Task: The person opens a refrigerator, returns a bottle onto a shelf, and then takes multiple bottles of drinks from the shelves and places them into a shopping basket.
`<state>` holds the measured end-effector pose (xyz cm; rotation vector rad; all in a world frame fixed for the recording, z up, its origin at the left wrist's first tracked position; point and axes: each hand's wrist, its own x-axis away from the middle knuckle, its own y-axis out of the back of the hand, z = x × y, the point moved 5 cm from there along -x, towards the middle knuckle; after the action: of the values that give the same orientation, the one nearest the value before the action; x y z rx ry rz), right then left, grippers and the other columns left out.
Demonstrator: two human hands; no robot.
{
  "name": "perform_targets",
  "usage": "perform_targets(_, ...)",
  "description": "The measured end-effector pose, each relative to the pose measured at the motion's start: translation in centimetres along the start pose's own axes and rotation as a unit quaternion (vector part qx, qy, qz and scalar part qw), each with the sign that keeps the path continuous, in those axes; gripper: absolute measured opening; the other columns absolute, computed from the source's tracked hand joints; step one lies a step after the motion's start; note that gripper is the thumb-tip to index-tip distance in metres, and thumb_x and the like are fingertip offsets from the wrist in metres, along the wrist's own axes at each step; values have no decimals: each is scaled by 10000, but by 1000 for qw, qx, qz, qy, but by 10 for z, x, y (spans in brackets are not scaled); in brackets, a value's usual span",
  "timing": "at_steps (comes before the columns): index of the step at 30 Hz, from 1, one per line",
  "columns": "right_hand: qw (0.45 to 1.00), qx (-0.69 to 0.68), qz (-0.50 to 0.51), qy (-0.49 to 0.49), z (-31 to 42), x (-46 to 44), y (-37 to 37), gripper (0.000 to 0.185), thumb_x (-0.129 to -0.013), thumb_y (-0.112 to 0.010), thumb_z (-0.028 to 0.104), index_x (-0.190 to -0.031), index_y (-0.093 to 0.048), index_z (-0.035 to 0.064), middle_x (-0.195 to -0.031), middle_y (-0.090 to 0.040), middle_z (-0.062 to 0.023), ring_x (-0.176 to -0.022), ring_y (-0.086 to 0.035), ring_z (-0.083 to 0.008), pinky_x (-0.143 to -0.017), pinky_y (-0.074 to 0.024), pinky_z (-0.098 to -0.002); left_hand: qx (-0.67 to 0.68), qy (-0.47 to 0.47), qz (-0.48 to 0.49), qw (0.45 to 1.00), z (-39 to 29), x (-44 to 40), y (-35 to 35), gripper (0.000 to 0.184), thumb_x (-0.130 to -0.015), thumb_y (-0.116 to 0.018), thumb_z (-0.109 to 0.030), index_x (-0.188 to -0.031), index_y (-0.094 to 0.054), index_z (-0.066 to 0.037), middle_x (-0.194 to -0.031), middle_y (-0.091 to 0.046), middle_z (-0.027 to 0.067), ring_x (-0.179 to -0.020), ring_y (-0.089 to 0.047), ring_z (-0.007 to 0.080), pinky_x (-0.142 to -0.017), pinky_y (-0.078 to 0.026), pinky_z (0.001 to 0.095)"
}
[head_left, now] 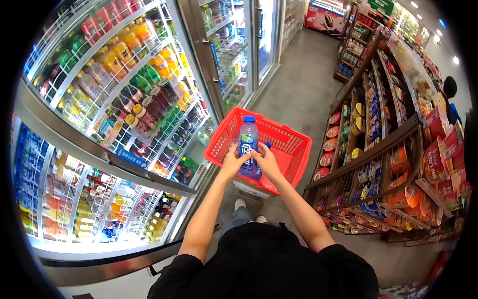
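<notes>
A bottle of purple-blue drink (pixel 247 135) with a blue cap stands upright between my hands, its label facing me. My left hand (pixel 232 161) is closed on its left side, and my right hand (pixel 266 161) grips it from the right, thumbs near each other on the front. Below and around the bottle is a red plastic shopping basket (pixel 295 138) with slotted walls. Behind my right fingers, another blue cap (pixel 268 144) shows inside the basket; the rest of that item is mostly hidden.
On the left, a lit glass-door fridge (pixel 104 144) holds several rows of bottles and cans; more fridges continue ahead. A brown snack rack (pixel 366 164) lines the right side. Grey floor (pixel 301 74) runs between them. A person (pixel 450 92) is at the far right.
</notes>
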<state>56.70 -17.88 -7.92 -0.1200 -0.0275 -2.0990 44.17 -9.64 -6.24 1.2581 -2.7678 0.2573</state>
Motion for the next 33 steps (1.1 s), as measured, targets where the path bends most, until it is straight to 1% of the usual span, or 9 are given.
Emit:
perform_targets(4,998,46,-40,-5,-29,-23,8,657,-910,-675,328,-1399,-408,-19,-1161,-604,-159,-947,-589,-160,-756,-486,-274,-31,39,35,998,18,-30,1,701,-881,-697,-143,-1430,-320,79,-1066,-648,133,-927,-647,166,-771,-539,298)
perform_targets(7,994,-28,-43,-95,-45,-30,7,636,-902,-683,336,-1370,-440,-18,-1113,-609,-122,-838,-562,-128,-640,-451,-267,-71,31,65,995,38,-55,6,635,-858,-712,-178,-1365,-432,84,-1035,-664,150,-883,-659,175,-736,-551,312)
perform_targets(9,986,43,-65,-147,-70,-42,8,609,-901,-683,335,-1345,-459,-17,-1108,-614,-111,-809,-561,-125,-599,-437,-267,-244,84,64,964,49,-69,14,606,-813,-736,-230,-1289,-523,80,-1054,-667,186,-924,-662,200,-771,-549,325)
perform_targets(15,962,11,-50,-269,-123,-68,5,364,-904,-661,291,-1107,-615,-8,-967,-641,-104,-819,-592,-188,-709,-555,-383,-384,100,91,914,75,-100,20,661,-686,-781,-352,-1179,-612,54,-1066,-683,229,-972,-685,288,-818,-539,378)
perform_targets(18,951,53,-50,-300,-137,-75,3,350,-902,-660,287,-1074,-625,-16,-934,-645,-104,-807,-611,-202,-688,-558,-386,-396,160,109,898,95,-111,27,576,-658,-770,-394,-991,-685,68,-979,-693,258,-926,-694,332,-799,-540,397)
perform_targets(24,941,128,-61,-308,-162,-97,-1,329,-887,-674,286,-1013,-652,-17,-902,-662,-115,-769,-652,-224,-640,-559,-392,-440,189,130,868,150,-144,38,586,-664,-774,-396,-1016,-682,64,-1019,-683,266,-971,-682,350,-829,-537,412)
perform_targets(26,923,178,-100,-326,-163,-103,0,449,-799,-741,310,-951,-654,-103,-925,-676,-202,-778,-687,-284,-610,-562,-398,-442,200,129,865,157,-148,40,584,-669,-772,-395,-1019,-681,64,-1031,-679,270,-981,-677,356,-835,-536,416)
perform_targets(29,915,215,-92,-330,-144,-104,-6,453,-797,-737,310,-949,-653,-109,-903,-683,-234,-790,-698,-303,-633,-547,-417,-462,203,133,853,159,-154,39,583,-685,-768,-395,-1028,-676,67,-1051,-669,279,-999,-667,375,-846,-535,426)
perform_targets(33,904,265,-123,-312,-169,-107,-11,352,-795,-708,294,-846,-690,-54,-799,-690,-198,-702,-680,-272,-626,-526,-397,-519,199,117,823,158,-155,37,534,-717,-758,-374,-1009,-678,66,-1048,-665,286,-1005,-658,395,-858,-533,445)
